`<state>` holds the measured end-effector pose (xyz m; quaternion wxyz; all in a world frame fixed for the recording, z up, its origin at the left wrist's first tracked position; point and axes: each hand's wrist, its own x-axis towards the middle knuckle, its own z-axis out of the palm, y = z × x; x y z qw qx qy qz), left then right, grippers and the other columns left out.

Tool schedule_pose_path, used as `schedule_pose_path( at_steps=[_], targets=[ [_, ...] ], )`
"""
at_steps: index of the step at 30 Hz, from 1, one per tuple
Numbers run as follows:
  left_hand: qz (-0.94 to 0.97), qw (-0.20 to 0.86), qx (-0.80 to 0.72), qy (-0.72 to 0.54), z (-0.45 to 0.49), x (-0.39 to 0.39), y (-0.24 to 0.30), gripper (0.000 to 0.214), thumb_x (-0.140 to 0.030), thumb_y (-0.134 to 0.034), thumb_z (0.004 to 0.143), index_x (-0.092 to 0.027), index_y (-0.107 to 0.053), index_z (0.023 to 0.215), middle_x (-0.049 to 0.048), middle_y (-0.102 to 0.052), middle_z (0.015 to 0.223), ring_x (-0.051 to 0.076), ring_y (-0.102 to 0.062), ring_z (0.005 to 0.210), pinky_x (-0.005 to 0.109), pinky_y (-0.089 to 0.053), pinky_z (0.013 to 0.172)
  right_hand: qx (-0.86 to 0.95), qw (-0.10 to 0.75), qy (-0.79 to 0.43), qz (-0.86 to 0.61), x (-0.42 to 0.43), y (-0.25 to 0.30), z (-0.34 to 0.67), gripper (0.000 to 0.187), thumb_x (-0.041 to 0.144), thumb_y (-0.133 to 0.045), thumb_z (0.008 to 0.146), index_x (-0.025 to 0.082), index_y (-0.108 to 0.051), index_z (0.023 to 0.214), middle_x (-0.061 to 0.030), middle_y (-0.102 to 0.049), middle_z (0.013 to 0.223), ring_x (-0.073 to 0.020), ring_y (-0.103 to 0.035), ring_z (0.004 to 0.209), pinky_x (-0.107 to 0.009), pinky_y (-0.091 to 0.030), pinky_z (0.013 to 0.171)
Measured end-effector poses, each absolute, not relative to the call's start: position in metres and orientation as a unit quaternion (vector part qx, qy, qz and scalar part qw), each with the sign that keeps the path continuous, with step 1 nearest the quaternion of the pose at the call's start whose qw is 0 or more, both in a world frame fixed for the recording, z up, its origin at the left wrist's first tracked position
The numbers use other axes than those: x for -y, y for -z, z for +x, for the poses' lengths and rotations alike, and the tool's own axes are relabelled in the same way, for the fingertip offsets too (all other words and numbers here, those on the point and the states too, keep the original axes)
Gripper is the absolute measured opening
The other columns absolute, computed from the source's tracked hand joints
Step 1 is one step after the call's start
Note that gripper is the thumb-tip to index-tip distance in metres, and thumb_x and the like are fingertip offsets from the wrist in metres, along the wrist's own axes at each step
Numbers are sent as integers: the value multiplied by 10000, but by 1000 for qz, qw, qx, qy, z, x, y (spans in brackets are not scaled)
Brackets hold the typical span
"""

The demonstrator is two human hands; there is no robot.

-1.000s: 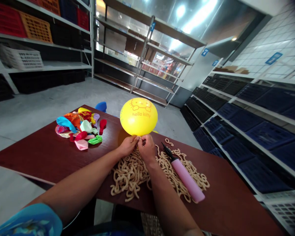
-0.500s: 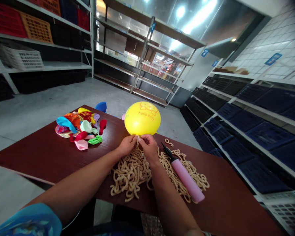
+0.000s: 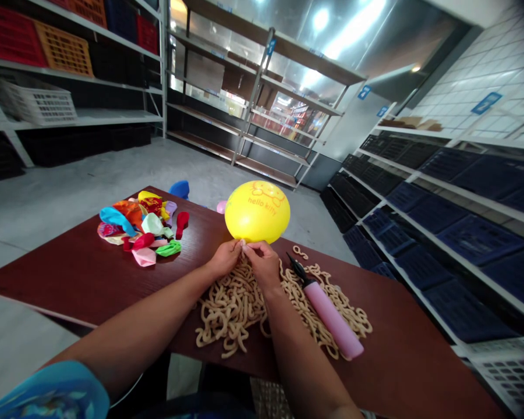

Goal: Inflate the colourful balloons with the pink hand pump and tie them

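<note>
A blown-up yellow balloon (image 3: 257, 210) printed "hello kitty" sits just beyond my hands over the dark red table (image 3: 70, 273). My left hand (image 3: 226, 257) and my right hand (image 3: 262, 262) meet under it, both pinched on the balloon's neck. Beneath the hands lies a heap of beige cord pieces (image 3: 240, 302). A pink hand pump (image 3: 329, 317) with a black nozzle rests on that heap to the right of my right hand.
A pile of flat coloured balloons (image 3: 142, 227) lies at the table's far left. Blue and pink balloons (image 3: 180, 189) show past the far edge. Metal shelving with crates lines the left, back and right of the room.
The yellow balloon has tipped away and shifted right, its print now facing more upward. Both hands have stayed pinched at its neck and moved slightly lower.
</note>
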<state>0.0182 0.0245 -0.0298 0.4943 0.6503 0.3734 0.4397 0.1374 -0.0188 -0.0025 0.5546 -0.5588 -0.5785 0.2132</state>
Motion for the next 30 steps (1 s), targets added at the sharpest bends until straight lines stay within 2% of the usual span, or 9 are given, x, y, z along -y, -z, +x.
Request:
schedule_pose_path(
  at_steps=[4,6,11,16,23,30],
  targets=[
    [599,570,-361,-430,18,-22,21,393,-496,-428,801,-142,-595,784,17,-569,623,132,-517,582,252,-405,561,543,563,-306,-543,16,2,141,229,407,-619,692,183,-617,738,9,-622,662,-131,-554,609,-265,-458,610],
    [571,622,-349,-408,18,-19,16,374,-501,-467,781,-142,-572,760,-8,-519,571,99,-453,498,231,-358,487,524,570,-338,-535,14,4,145,239,415,-604,701,181,-586,741,19,-607,637,-124,-539,582,-259,-447,584],
    [475,773,-280,-313,14,-13,5,363,-490,-585,720,-163,-439,658,-87,-264,458,21,-176,356,190,-118,360,539,560,-228,-587,9,8,155,222,409,-531,761,188,-545,775,8,-601,689,-135,-531,638,-259,-432,614],
    [412,853,-236,-219,7,-13,3,354,-417,-667,669,-156,-428,660,-99,-241,453,4,-147,348,164,-47,355,563,538,-146,-610,8,11,155,210,393,-470,792,191,-526,781,-3,-587,697,-153,-524,690,-266,-417,639],
    [403,873,-233,-148,4,-16,7,370,-423,-695,620,-154,-441,640,-106,-234,409,6,-139,336,156,-41,340,548,552,-143,-612,7,17,151,203,393,-460,805,197,-500,777,19,-553,683,-138,-507,676,-255,-400,662],
    [489,795,-287,-216,0,-22,10,333,-416,-664,641,-151,-466,598,-91,-261,394,16,-165,329,191,-75,351,516,565,-186,-617,1,28,147,213,405,-447,795,200,-501,778,17,-564,682,-139,-511,648,-255,-409,630]
  ],
)
